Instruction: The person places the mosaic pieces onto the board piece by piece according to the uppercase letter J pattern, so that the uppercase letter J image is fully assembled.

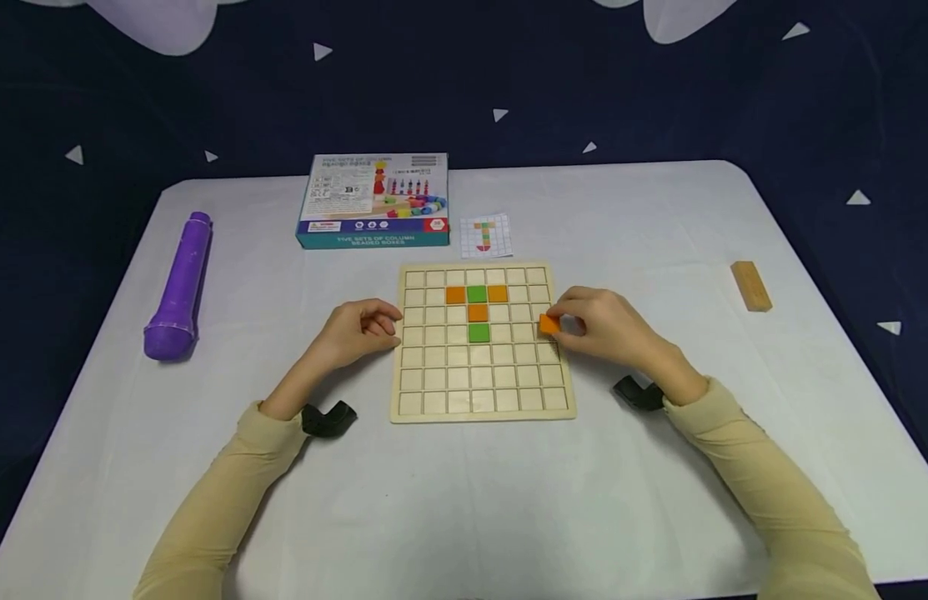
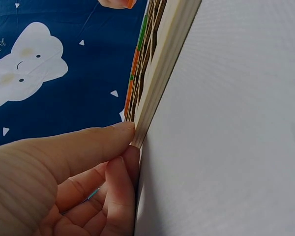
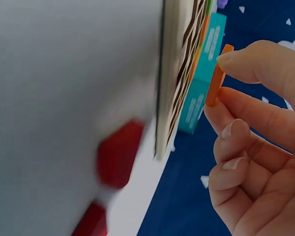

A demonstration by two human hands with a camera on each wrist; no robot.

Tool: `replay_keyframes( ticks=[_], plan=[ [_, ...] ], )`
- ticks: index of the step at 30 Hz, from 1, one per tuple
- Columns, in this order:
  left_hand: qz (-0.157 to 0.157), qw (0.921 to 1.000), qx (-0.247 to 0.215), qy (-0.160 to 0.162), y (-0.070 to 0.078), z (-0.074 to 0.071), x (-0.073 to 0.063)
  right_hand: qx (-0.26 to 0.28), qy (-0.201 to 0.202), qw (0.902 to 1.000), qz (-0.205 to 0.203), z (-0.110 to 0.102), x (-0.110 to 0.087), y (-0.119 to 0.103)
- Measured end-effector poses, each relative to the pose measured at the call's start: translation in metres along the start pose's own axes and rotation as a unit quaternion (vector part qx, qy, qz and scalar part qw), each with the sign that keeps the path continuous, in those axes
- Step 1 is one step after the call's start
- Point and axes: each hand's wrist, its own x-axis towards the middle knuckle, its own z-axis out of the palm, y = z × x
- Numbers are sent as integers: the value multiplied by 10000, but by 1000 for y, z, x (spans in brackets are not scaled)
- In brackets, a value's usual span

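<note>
A wooden grid board point(image 1: 433, 406) lies on the white table. Orange and green square tiles point(image 1: 479, 333) form a T in its upper cells, alternating in colour. My left hand point(image 1: 353, 335) holds the board's left edge, thumb and fingertips against the rim in the left wrist view. Over the board's right border, my right hand point(image 1: 609, 327) pinches an orange square tile point(image 3: 216, 81) between thumb and index finger. Its other fingers are curled in. Behind the board lies a paper card point(image 1: 503, 246) with a printed pattern of coloured squares.
A teal and white box point(image 1: 373, 241) sits at the back, left of the card. On the far left lies a purple microphone-shaped object point(image 1: 180, 287). A wooden block point(image 1: 751, 286) rests at the right. A blurred red shape point(image 3: 120, 155) shows in the right wrist view.
</note>
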Motion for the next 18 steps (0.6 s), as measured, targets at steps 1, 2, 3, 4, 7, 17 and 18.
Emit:
replay_keyframes(
  ticks=[1,2,3,4,7,17,18],
  plan=[
    [-32,10000,33,-16,-1,1,1,24,-6,10000,-33,1,1,-3],
    [-53,10000,59,-30,-1,1,2,43,-15,10000,-48,2,2,-5],
    [-82,9999,84,-39,-1,2,2,72,-30,10000,-62,3,3,-8],
    [-94,9999,102,-31,-1,1,3,111,-60,9999,-96,5,4,-11],
    [-79,9999,110,-47,0,1,3,187,-147,9994,-243,9,9,-19],
    [-91,9999,100,-40,1,1,0,89,-414,9970,-653,23,25,-44],
    [-89,9999,100,-33,1,1,0,64,-453,9967,-670,23,27,-46]
  ],
)
